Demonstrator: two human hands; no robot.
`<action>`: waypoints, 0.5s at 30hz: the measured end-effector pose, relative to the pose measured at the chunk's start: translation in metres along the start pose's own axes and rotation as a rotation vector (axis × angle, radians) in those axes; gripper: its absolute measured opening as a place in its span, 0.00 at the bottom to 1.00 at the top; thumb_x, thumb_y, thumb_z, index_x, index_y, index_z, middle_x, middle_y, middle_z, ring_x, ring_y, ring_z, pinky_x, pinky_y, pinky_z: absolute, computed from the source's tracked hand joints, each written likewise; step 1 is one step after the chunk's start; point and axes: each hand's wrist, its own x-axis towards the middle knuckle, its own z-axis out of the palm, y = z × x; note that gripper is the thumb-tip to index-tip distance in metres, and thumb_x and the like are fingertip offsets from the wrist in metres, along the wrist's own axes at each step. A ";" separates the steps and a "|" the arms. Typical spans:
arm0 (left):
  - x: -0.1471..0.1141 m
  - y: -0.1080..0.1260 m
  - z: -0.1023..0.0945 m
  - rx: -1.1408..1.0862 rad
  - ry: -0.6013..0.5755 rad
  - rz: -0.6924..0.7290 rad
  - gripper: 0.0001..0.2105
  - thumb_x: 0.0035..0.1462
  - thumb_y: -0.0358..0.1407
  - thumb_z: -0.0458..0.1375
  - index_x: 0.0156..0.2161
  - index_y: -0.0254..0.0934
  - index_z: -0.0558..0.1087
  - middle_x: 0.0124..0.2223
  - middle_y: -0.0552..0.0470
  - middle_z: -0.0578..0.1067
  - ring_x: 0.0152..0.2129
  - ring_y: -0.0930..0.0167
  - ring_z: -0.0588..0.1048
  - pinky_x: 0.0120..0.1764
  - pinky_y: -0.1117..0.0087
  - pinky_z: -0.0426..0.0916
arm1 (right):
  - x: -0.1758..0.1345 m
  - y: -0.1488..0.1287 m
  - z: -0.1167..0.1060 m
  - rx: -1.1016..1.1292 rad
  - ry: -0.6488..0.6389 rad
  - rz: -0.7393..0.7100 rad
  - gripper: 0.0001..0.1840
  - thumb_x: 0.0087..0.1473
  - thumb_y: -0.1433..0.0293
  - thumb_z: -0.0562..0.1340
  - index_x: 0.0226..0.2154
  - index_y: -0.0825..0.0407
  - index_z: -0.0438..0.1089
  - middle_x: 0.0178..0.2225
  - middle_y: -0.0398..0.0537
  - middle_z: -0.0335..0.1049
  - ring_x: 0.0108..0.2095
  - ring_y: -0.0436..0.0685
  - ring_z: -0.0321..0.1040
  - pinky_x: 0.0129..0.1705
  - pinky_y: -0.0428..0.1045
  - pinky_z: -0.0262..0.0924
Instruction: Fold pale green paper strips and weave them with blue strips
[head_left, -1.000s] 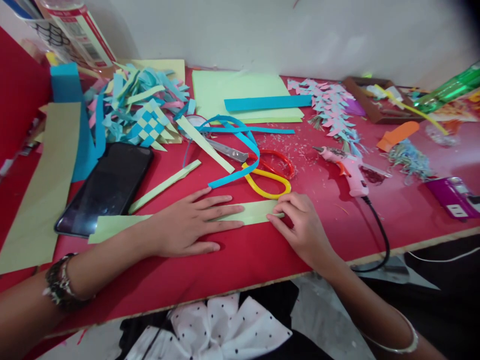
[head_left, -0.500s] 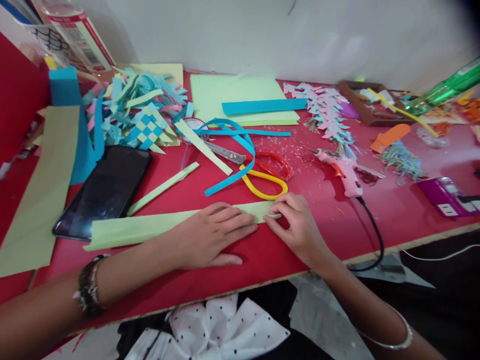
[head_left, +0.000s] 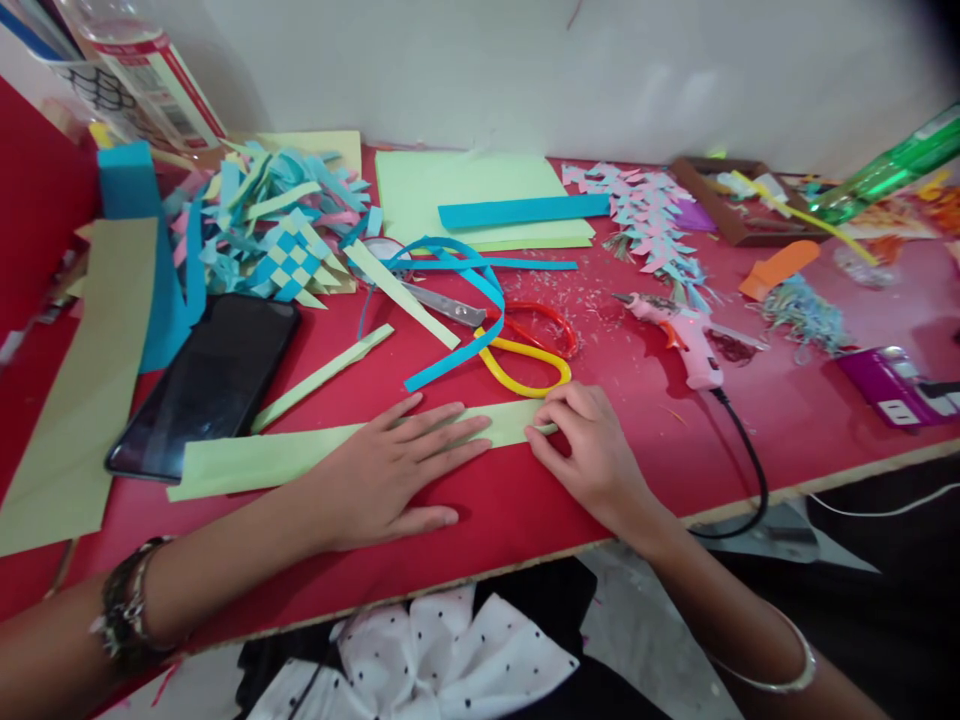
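A long pale green paper strip (head_left: 262,457) lies across the red tabletop near its front edge, its lower edge folded up. My left hand (head_left: 397,470) rests flat over the strip's middle with fingers spread. At the strip's right end my right hand (head_left: 589,450) pinches the folded edge between thumb and fingers. Just beyond the strip are scissors (head_left: 529,375) with one yellow and one red handle loop, partly under a curled blue paper strip (head_left: 450,368). Two narrow pale green strips (head_left: 326,378) lie nearby, and a black phone (head_left: 206,385) touches the long strip's left part.
A heap of cut paper pieces (head_left: 277,190) sits at the back left, beside a clear bottle (head_left: 154,80). Green sheets (head_left: 480,175) lie by the wall. To the right are a pink glue gun (head_left: 697,350) with a black cable, a brown tray (head_left: 705,205) and a purple box (head_left: 892,390).
My left hand has slid left along the green strip and its fingers have spread wider. My right hand keeps its pinch at the right end.
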 end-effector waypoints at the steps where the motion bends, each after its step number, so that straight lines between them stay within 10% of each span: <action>1: -0.001 0.000 0.000 0.007 -0.001 -0.001 0.28 0.58 0.49 0.40 0.61 0.42 0.45 0.63 0.54 0.48 0.59 0.67 0.48 0.58 0.63 0.35 | 0.000 -0.002 0.000 -0.030 -0.005 0.005 0.07 0.52 0.68 0.54 0.25 0.52 0.62 0.31 0.48 0.61 0.35 0.57 0.57 0.37 0.52 0.54; 8: -0.002 0.001 0.000 0.023 -0.006 -0.005 0.29 0.58 0.50 0.40 0.61 0.42 0.44 0.63 0.55 0.46 0.59 0.67 0.47 0.58 0.64 0.32 | 0.004 -0.022 0.003 -0.241 -0.002 0.124 0.18 0.46 0.54 0.57 0.24 0.52 0.61 0.29 0.50 0.60 0.33 0.59 0.56 0.35 0.53 0.54; 15: -0.003 0.001 0.000 0.024 -0.013 -0.009 0.28 0.58 0.50 0.40 0.61 0.42 0.45 0.63 0.55 0.45 0.59 0.68 0.46 0.58 0.65 0.30 | -0.001 -0.013 0.002 -0.163 0.008 0.142 0.10 0.48 0.62 0.57 0.25 0.52 0.61 0.31 0.48 0.60 0.35 0.58 0.57 0.37 0.52 0.54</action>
